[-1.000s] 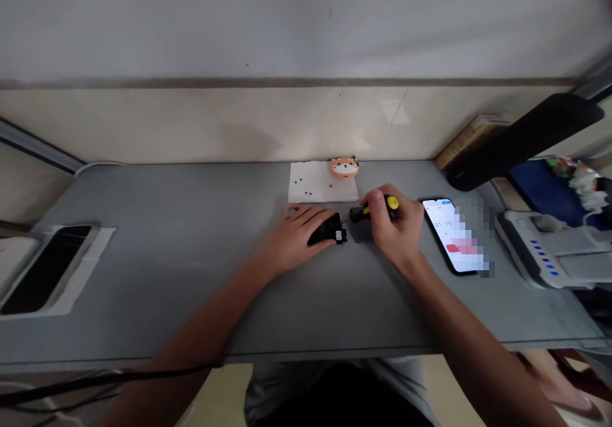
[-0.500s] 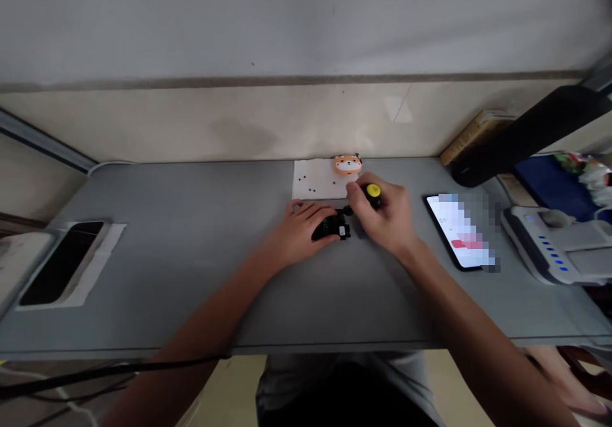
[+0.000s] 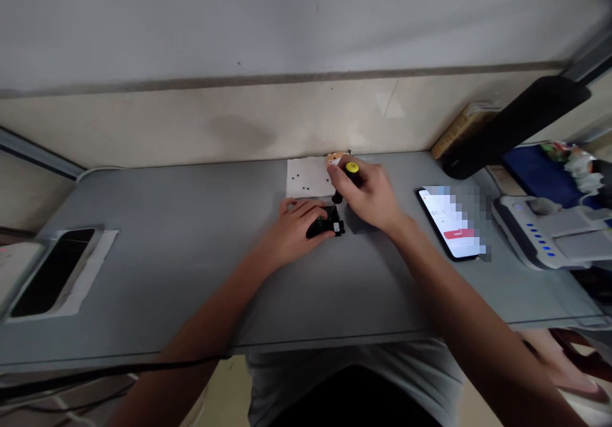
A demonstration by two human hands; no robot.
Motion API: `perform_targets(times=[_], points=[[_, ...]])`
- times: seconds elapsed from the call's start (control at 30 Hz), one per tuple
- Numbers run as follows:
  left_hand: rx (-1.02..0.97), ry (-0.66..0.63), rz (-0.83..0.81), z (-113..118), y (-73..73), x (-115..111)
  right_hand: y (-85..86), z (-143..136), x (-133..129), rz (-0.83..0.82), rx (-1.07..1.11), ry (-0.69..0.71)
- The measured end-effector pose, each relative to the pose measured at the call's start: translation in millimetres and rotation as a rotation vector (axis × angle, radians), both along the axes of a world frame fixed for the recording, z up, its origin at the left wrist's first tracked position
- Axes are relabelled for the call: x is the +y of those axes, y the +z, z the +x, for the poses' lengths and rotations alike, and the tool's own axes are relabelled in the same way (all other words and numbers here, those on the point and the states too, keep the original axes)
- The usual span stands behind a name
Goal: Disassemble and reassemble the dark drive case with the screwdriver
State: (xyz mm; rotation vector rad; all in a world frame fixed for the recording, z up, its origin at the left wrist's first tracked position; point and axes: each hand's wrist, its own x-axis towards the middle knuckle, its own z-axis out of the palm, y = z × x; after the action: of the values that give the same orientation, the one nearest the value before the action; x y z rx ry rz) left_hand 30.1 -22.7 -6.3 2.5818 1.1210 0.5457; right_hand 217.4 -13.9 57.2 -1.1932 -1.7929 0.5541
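Note:
My left hand [image 3: 295, 231] is wrapped round a small black device [image 3: 325, 224] with some green on it, which rests on the grey table [image 3: 191, 242]. In my right hand [image 3: 370, 194] is a black screwdriver [image 3: 352, 173] with a yellow end cap, held upright with its tip down at the device's upper right part. Whether the tip touches is too small to tell. Behind my hands lies a white sheet [image 3: 301, 171] with several tiny dark screws on it. An orange and white animal-faced object [image 3: 333, 159] is partly hidden by my right hand.
A lit phone [image 3: 447, 223] lies right of my hands, beside a grey-white device [image 3: 540, 232] with blue lights. A black cylinder [image 3: 516, 127] leans at the back right by a box [image 3: 459, 130]. A dark phone [image 3: 55, 271] lies at the far left; the wall borders the table behind.
My right hand has moved left and slightly up, turning the screwdriver more upright over the device and covering part of the orange object. The whole view has shifted slightly.

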Motion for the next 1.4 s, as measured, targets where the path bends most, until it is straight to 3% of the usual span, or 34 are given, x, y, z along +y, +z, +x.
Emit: perform_targets(times=[0.17, 0.4, 0.53, 0.73, 0.87, 1.03, 1.4], points=[[0.011, -0.027, 0.015, -3.9, -2.2, 1.4, -6.5, 3.7, -7.5, 0.024, 0.055, -0.07], [0.036, -0.038, 0.019, -4.8, -0.2, 2.0, -7.0, 6.7, -8.6, 0.059, 0.136, -0.052], [0.021, -0.044, 0.008, -4.8, -0.2, 3.3, -7.3, 5.6, -5.4, -0.022, 0.261, -0.032], [-0.006, -0.085, 0.05, -3.9, -6.6, 6.7, -7.6, 1.6, -7.4, -0.179, 0.523, 0.162], [-0.017, -0.09, 0.066, -1.9, -6.8, 6.8, -12.7, -0.1, -8.1, -0.188, 0.624, 0.189], [-0.015, -0.089, 0.06, -0.7, -2.0, 5.7, -20.1, -1.1, -7.4, -0.187, 0.661, 0.202], [-0.002, -0.098, 0.058, -2.7, -2.0, 2.6, -19.6, -4.8, -9.7, -0.183, 0.646, 0.157]])
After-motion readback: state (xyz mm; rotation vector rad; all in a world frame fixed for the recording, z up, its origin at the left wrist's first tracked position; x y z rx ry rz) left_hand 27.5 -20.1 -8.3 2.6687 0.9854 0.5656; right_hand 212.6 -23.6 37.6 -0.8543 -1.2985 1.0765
